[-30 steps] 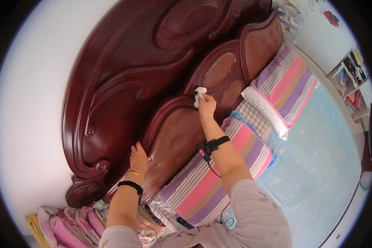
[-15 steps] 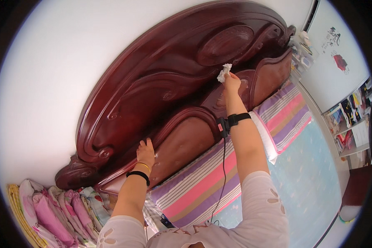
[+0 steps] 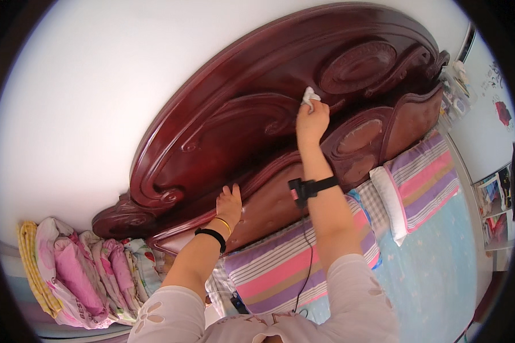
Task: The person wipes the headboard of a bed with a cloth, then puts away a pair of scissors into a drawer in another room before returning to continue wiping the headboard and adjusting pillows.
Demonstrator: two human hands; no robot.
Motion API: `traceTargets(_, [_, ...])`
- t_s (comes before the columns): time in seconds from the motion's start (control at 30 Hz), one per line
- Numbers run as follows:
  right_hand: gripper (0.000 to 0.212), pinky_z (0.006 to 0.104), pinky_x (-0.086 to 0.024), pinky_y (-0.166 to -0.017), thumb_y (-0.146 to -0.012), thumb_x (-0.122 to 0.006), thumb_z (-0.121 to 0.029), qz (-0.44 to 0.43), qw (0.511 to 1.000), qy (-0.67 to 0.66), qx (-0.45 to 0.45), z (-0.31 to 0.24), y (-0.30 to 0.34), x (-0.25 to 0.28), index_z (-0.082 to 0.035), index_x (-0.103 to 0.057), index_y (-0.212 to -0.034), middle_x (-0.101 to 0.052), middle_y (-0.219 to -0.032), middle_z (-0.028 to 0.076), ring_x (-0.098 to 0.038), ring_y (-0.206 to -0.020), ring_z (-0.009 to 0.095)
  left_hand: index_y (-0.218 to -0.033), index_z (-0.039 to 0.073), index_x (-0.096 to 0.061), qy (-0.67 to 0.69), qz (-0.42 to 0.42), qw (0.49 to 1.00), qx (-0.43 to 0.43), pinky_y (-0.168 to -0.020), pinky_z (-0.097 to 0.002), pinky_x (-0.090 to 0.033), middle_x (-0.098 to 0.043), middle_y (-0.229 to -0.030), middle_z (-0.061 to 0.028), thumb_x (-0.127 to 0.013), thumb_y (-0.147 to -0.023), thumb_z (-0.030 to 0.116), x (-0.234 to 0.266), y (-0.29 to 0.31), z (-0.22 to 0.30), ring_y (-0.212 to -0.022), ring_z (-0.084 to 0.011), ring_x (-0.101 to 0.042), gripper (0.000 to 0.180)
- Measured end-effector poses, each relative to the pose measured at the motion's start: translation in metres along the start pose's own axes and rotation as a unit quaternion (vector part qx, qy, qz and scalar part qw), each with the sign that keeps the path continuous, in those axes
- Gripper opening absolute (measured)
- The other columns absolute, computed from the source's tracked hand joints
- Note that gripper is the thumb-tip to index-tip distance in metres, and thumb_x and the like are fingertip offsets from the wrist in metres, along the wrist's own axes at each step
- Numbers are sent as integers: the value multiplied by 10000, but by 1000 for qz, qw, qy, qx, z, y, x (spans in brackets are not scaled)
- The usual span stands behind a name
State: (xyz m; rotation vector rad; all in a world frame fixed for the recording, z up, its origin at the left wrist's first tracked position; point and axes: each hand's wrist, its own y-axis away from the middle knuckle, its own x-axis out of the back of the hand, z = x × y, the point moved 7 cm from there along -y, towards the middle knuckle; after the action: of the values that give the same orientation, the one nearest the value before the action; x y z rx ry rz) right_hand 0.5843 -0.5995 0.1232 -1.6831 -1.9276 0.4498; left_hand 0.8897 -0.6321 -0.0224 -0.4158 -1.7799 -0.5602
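My right hand [image 3: 313,124] grips a crumpled white tissue [image 3: 309,95] at the upper face of this glossy dark-red carved wooden headboard [image 3: 223,137], and here's my left hand [image 3: 229,206], open, resting low on the headboard; purple-and-pink striped fabric pillow [image 3: 280,268] just below it!

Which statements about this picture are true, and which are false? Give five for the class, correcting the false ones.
1. The right hand holds a crumpled white wipe. True.
2. The left hand grips a pillow. False: it rests against the headboard.
3. A gold-coloured bangle circles the left wrist. True.
4. The bedsheet is dark red. False: it is light blue.
5. Folded fabrics are piled at the picture's left. True.
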Motion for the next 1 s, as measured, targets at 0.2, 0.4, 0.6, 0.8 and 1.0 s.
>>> traceTargets(0.2, [254, 390, -444, -750, -694, -583, -2, 31, 988, -143, 43, -128, 25, 4, 13, -594, -947, -515, -960, 181, -530, -854, 337, -1283, 64, -328, 26, -1, 999, -18, -755, -377, -485, -449, -1052, -180, -561, -784, 162, -17, -4, 0, -884, -304, -563, 559])
traceTargets(0.4, [203, 290, -463, -663, -766, -584, -18, 11, 953, -301, -29, -112, 27, -3, 13, -604, -965, -579, -901, 109, -578, -795, 212, -1283, 49, -307, 172, -33, 985, -8, -800, -407, -477, -440, -1088, -195, -729, -652, 233, -10, -5, 0, -949, -338, -555, 781])
traceTargets(0.6, [162, 257, -471, -621, -828, -523, -26, 48, 898, -410, -151, 4, -60, 42, 23, -584, -969, -632, -826, 85, -577, -699, 124, -1296, 57, -280, 68, -23, 997, -19, -834, -394, -461, -433, -1128, -187, -748, -661, 179, 8, -4, -3, -988, -327, -539, 798])
traceTargets(0.8, [203, 324, -449, -610, -781, -513, -101, 46, 998, -41, 21, 50, -220, 111, 20, -635, -887, -616, -687, 139, -595, -617, 226, -1288, 64, -308, 69, -22, 997, -5, -825, -402, -461, -436, -1133, -190, -709, -682, 137, -14, 2, -8, -980, -316, -543, 730])
traceTargets(1.0, [262, 412, -465, -825, -734, -541, -123, 30, 955, 241, 173, 20, -235, 54, -44, -654, -957, -630, -943, 182, -585, -903, 378, -1283, 99, -335, 135, -9, 991, -13, -840, -430, -438, -437, -1139, -191, -626, -726, 111, 11, 14, 1, -989, -330, -533, 629])
